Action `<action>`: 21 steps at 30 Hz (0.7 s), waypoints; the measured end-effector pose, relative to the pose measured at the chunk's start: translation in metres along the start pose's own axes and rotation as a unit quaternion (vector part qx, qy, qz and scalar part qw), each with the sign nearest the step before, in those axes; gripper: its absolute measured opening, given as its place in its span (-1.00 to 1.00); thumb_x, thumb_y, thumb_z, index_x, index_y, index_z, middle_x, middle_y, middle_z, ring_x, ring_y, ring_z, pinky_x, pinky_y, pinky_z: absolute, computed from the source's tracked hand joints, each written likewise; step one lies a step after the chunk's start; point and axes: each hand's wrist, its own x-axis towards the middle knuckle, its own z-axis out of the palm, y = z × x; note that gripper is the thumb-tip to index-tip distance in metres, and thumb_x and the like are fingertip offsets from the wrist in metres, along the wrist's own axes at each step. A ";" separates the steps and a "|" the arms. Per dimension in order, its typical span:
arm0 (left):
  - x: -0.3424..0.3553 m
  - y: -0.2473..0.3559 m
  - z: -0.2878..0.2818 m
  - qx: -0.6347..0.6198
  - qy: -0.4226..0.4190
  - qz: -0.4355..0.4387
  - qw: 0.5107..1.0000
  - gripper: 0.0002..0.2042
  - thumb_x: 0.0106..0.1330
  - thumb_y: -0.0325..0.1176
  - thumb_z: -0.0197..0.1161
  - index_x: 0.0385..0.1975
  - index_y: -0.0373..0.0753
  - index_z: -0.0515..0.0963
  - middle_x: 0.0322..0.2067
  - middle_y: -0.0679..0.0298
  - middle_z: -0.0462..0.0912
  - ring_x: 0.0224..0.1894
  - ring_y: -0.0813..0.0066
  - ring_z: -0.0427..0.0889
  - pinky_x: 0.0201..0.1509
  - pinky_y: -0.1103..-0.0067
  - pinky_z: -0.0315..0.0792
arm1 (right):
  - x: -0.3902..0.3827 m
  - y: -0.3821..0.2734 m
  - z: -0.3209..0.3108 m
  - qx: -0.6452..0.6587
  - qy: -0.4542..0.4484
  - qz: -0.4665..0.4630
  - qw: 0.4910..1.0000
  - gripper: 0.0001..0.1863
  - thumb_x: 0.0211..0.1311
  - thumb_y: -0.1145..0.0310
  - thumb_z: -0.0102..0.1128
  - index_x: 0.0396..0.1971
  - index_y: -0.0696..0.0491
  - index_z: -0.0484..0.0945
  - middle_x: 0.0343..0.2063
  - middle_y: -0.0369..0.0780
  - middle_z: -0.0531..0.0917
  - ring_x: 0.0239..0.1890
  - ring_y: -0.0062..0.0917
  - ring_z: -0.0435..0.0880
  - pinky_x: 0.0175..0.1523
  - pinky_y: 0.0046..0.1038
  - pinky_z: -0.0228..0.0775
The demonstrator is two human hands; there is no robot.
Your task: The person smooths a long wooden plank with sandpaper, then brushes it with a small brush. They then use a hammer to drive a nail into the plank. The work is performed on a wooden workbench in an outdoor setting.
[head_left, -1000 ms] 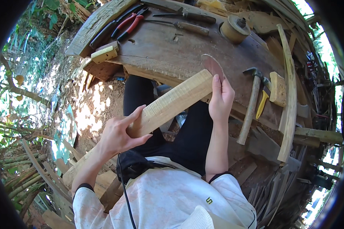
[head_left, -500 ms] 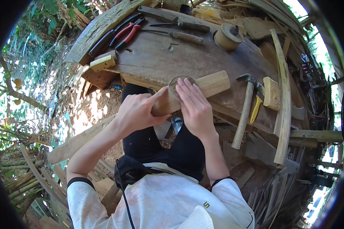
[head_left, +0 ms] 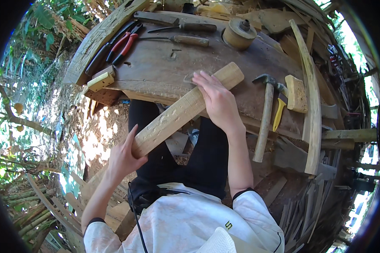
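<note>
A long, rounded wooden bar (head_left: 173,120) with small gouge marks slants across my lap to the bench edge. My left hand (head_left: 124,156) grips its near left end, thumb beneath and fingers along the side. Toward the far end, my right hand (head_left: 217,99) lies over the bar with its fingers stretched together, their tips slightly blurred. A thin round disc (head_left: 193,78), perhaps sandpaper, shows faintly past those fingertips; the hand covers most of it.
On the wooden bench (head_left: 156,67) lie red-handled pliers (head_left: 124,44), wood-handled tools (head_left: 190,41), and a round wooden block (head_left: 239,34). At right are a hammer (head_left: 266,114), a yellow-handled brush (head_left: 278,114), a wood block (head_left: 296,93) and a long curved strip (head_left: 312,114).
My left hand has slid down and left to the bar's near end. The bar reaches further toward me, and my right hand has shifted slightly away from me with the disc.
</note>
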 end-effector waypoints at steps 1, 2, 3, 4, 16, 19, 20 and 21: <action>-0.011 -0.004 0.002 -0.011 0.024 0.005 1.000 0.06 -0.07 -0.16 0.56 0.52 -0.26 0.18 -0.33 -0.02 0.70 -0.30 -0.04 0.72 -0.13 0.23 0.61 | 0.004 0.003 0.001 -0.004 -0.001 0.003 1.000 -0.71 0.47 0.46 0.08 0.07 0.17 0.64 0.17 -0.13 0.67 0.34 -0.26 0.54 0.47 -0.22 0.37; -0.022 -0.006 0.002 0.004 0.057 0.008 0.998 0.04 -0.09 -0.15 0.58 0.50 -0.27 0.23 -0.32 -0.01 0.69 -0.29 -0.01 0.72 -0.13 0.24 0.60 | 0.007 0.005 0.002 -0.008 -0.002 0.005 1.000 -0.71 0.48 0.45 0.08 0.08 0.18 0.64 0.18 -0.13 0.67 0.35 -0.25 0.53 0.47 -0.22 0.37; -0.033 -0.008 0.000 0.018 0.091 0.011 0.996 0.02 -0.11 -0.14 0.60 0.47 -0.27 0.28 -0.31 0.01 0.69 -0.28 0.02 0.72 -0.12 0.25 0.59 | 0.010 0.007 0.002 -0.012 -0.008 0.017 1.000 -0.70 0.49 0.43 0.07 0.09 0.17 0.64 0.20 -0.13 0.66 0.35 -0.25 0.53 0.47 -0.22 0.36; -0.043 -0.010 -0.002 0.033 0.127 0.013 0.991 0.00 -0.12 -0.13 0.61 0.44 -0.27 0.34 -0.30 0.02 0.68 -0.27 0.04 0.72 -0.12 0.26 0.59 | 0.013 0.010 0.001 -0.015 -0.015 0.027 0.999 -0.69 0.50 0.41 0.06 0.10 0.17 0.64 0.21 -0.13 0.65 0.36 -0.24 0.52 0.47 -0.22 0.36; -0.080 -0.015 -0.028 0.084 0.179 -0.078 0.977 -0.04 -0.13 0.01 0.70 0.38 -0.14 0.48 -0.29 0.14 0.72 -0.26 0.17 0.72 -0.06 0.29 0.58 | 0.000 -0.026 0.022 -0.103 -0.033 -0.017 0.994 -0.58 0.41 0.49 -0.02 0.22 0.18 0.53 0.20 0.01 0.61 0.30 -0.13 0.56 0.36 -0.18 0.47; -0.054 -0.004 -0.036 0.064 0.162 -0.054 0.983 -0.05 -0.10 0.03 0.69 0.37 -0.19 0.48 -0.24 0.11 0.74 -0.23 0.16 0.74 -0.06 0.30 0.60 | -0.017 -0.027 0.029 -0.117 0.012 -0.056 0.992 -0.59 0.41 0.49 -0.01 0.21 0.18 0.52 0.18 0.01 0.62 0.23 -0.13 0.62 0.32 -0.15 0.50; -0.046 0.000 -0.035 0.067 0.168 -0.043 0.983 -0.06 -0.08 0.05 0.68 0.37 -0.21 0.48 -0.25 0.10 0.74 -0.24 0.16 0.75 -0.07 0.31 0.61 | -0.014 -0.018 0.018 -0.113 0.008 -0.009 0.994 -0.60 0.42 0.49 -0.01 0.21 0.18 0.53 0.20 0.02 0.61 0.24 -0.12 0.61 0.34 -0.15 0.49; -0.038 0.004 -0.031 0.067 0.173 -0.026 0.982 -0.06 -0.07 0.07 0.67 0.36 -0.22 0.48 -0.25 0.10 0.74 -0.25 0.16 0.75 -0.09 0.32 0.61 | -0.014 -0.010 0.005 -0.114 0.005 0.041 0.993 -0.60 0.43 0.49 -0.01 0.21 0.18 0.54 0.21 0.02 0.61 0.25 -0.12 0.61 0.36 -0.15 0.47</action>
